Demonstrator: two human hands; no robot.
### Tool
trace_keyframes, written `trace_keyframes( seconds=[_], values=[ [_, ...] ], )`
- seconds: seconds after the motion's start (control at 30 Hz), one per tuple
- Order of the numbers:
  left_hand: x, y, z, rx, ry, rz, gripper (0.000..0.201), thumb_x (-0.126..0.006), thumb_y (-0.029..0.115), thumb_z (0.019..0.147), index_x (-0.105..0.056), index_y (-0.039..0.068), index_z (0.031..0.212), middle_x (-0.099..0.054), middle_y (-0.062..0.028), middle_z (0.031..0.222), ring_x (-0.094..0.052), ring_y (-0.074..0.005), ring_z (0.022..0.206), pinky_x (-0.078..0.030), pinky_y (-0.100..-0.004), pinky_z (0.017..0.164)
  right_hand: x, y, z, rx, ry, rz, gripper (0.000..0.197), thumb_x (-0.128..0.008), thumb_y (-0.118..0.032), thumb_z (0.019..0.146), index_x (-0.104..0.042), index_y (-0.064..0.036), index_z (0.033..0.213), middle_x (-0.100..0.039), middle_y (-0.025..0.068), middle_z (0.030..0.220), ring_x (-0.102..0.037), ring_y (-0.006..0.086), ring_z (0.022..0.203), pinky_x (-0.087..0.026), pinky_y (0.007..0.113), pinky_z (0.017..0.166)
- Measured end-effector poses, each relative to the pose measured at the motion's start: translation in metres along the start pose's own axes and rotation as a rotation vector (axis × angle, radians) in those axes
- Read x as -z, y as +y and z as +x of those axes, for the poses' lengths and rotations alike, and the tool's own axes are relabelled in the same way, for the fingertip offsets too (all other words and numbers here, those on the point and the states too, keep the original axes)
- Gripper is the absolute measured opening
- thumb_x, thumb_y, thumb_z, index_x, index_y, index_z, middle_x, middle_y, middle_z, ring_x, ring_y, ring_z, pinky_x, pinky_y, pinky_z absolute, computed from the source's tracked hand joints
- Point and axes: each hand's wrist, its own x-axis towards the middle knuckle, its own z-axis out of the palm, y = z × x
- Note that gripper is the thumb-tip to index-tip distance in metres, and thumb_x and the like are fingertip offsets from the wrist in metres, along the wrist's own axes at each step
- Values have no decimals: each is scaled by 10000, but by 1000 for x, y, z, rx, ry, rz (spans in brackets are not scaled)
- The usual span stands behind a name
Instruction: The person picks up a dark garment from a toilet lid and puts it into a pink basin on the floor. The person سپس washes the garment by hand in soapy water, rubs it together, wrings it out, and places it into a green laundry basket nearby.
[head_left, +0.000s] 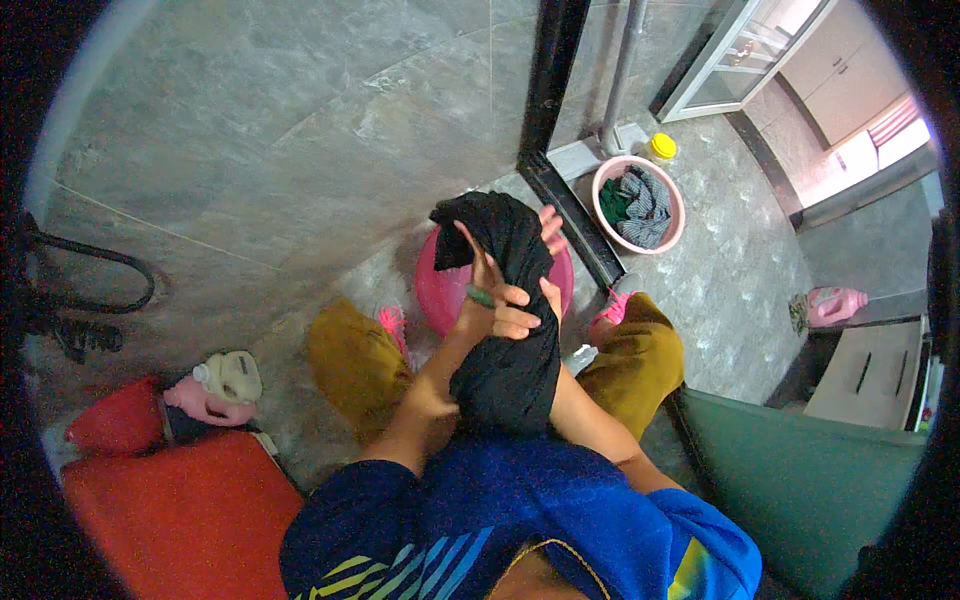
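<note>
A bunched black cloth garment (505, 370) hangs in front of my body, its upper end above a pink basin (430, 290) on the floor between my feet. Across the cloth lie the fingers of my left hand (495, 305), closed on it, with a green band near the wrist. My right hand (550, 240) is at the cloth's right edge. Its fingertips stick out past the fabric, its thumb side presses the cloth, and its palm is hidden. The basin's contents are mostly covered by the garment and my hands.
A pale pink tub (681, 215) of dark green and grey clothes stands beyond a black door sill (575, 225), beside a yellow-lidded container (662, 147). Left of me are a red padded surface (180, 510) and detergent bottles (235, 378). A green panel (800, 480) stands at right.
</note>
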Motion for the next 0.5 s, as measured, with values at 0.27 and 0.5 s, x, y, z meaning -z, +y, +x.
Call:
trace_keyframes(
  seconds=[0.27, 0.5],
  values=[
    [-33, 18, 33, 1, 205, 291, 154, -606, 195, 760, -509, 75, 768, -541, -48, 699, -532, -167, 604, -467, -307, 572, -13, -36, -41, -23, 608, -589, 372, -502, -402, 828, -450, -90, 1022, -496, 10, 727, -447, 112, 483, -392, 238, 447],
    [11, 30, 50, 30, 438, 667, 208, -658, 100, 670, -581, 35, 852, -595, -54, 760, -578, -176, 670, -471, -289, 640, -9, -57, -8, -351, 640, -2167, 423, -583, -315, 792, -513, 56, 982, -587, 172, 758, -570, 231, 721, -449, 367, 669]
  ],
)
